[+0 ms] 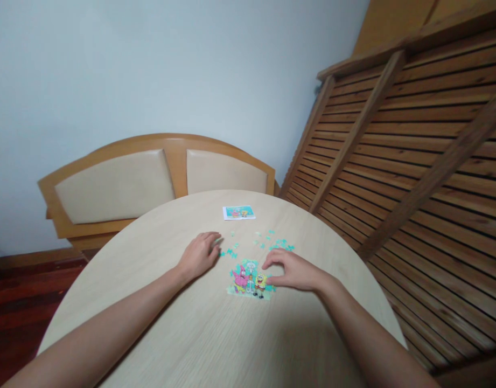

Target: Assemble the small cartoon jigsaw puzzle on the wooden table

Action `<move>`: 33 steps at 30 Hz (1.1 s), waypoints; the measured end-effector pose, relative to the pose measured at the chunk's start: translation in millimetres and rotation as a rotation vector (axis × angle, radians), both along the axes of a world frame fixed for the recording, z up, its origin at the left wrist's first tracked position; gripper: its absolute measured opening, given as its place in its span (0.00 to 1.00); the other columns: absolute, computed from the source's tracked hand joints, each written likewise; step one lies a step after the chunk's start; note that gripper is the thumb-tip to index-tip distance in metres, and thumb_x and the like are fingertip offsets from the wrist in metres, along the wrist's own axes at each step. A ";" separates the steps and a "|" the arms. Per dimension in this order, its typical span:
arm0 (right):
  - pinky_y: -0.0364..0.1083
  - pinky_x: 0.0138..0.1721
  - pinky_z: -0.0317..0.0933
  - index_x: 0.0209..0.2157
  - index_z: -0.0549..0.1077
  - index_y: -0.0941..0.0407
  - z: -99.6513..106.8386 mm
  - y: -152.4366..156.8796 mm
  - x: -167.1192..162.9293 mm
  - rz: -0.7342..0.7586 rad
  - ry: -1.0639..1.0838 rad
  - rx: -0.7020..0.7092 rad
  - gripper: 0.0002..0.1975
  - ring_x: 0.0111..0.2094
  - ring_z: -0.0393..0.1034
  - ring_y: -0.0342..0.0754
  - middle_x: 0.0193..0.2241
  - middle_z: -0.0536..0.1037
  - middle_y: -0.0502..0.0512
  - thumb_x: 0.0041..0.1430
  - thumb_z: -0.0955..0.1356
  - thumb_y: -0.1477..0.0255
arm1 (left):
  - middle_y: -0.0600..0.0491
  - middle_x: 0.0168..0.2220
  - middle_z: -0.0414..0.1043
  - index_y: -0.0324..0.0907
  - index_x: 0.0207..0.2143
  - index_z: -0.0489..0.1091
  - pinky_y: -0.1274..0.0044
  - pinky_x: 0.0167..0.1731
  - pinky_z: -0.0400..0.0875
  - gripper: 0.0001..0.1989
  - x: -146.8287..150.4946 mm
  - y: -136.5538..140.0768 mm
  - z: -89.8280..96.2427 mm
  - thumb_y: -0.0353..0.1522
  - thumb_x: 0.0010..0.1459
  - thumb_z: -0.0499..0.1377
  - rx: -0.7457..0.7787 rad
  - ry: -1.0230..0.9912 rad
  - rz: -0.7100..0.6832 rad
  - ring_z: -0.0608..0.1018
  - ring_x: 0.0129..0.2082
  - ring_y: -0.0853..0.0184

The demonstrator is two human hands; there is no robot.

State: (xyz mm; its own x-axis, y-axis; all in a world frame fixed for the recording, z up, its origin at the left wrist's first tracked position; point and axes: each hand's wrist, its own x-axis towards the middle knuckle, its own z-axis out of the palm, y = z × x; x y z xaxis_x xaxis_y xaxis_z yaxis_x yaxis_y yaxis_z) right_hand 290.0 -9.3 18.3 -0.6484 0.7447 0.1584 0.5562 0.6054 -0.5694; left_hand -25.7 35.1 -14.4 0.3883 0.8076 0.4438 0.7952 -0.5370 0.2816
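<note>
A partly assembled jigsaw puzzle [248, 280] with a pink starfish, a grey-green figure and a yellow sponge character lies on the table. At its right edge is my right hand [294, 269], thumb and index finger apart, with nothing visible between them. My left hand [200, 252] rests on the tabletop to the upper left of the puzzle, fingers loosely extended. Close to its fingertips lie a few loose teal puzzle pieces [231, 253]. More teal pieces [282, 245] are scattered just beyond my right hand, which may hide some of them.
Farther back on the round pale wooden table [170, 323] lies a printed reference picture [239, 212]. Behind the table stands a wooden headboard [175, 143] with cream panels against the wall. A slatted wooden frame [393, 151] leans along the right side.
</note>
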 end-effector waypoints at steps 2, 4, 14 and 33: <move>0.51 0.53 0.61 0.44 0.78 0.53 0.7 -1.7 -1.5 -0.004 -0.017 0.020 0.20 0.48 0.70 0.53 0.44 0.77 0.56 0.54 0.74 0.57 | 0.45 0.53 0.74 0.39 0.51 0.73 0.65 0.56 0.68 0.16 -5.1 7.5 -3.2 0.31 0.64 0.52 -0.014 0.047 0.009 0.74 0.53 0.56; 0.52 0.56 0.60 0.49 0.76 0.52 1.9 -4.1 -4.4 -0.005 -0.043 0.040 0.26 0.51 0.67 0.54 0.48 0.75 0.57 0.53 0.74 0.53 | 0.47 0.51 0.76 0.40 0.48 0.75 0.66 0.54 0.70 0.16 -5.3 10.2 -3.6 0.31 0.65 0.51 -0.030 0.087 0.008 0.76 0.51 0.57; 0.58 0.64 0.49 0.61 0.69 0.48 -0.6 -8.4 -15.6 0.040 -0.200 0.036 0.41 0.64 0.55 0.61 0.63 0.64 0.59 0.47 0.75 0.48 | 0.49 0.44 0.78 0.42 0.38 0.76 0.70 0.45 0.71 0.09 -1.8 8.5 6.3 0.31 0.63 0.55 -0.085 0.076 0.113 0.77 0.45 0.58; 0.60 0.65 0.47 0.60 0.71 0.49 0.5 -2.4 -2.6 0.014 -0.195 -0.002 0.41 0.64 0.53 0.63 0.64 0.65 0.57 0.45 0.75 0.49 | 0.49 0.39 0.78 0.42 0.40 0.75 0.71 0.42 0.71 0.08 -4.9 16.1 -5.6 0.28 0.62 0.57 -0.123 -0.033 0.114 0.77 0.41 0.59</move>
